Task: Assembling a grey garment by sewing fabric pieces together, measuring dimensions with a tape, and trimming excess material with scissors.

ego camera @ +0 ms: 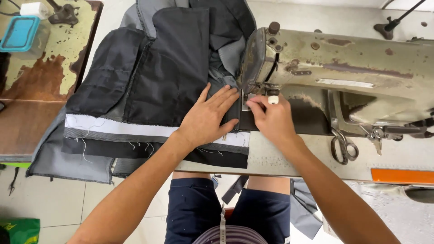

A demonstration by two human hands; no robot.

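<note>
Fabric [167,72] is black and dark grey, with a white band [122,128] along its near edge; sewing machine [343,77] is faded olive-beige with brown rust spots. Desk [289,158] is pale grey-beige with an orange patch [401,175] near right. Far left: turquoise box [19,32] on a rust-stained cream surface [40,68]; shorts [199,212] navy, scissors [343,147] dull steel.

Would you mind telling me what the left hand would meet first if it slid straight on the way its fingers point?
The left hand lies flat on the dark fabric, fingers pointing up and right. Going straight on, it would probably first reach the head of the sewing machine, near the needle, though depth is unclear.
</note>
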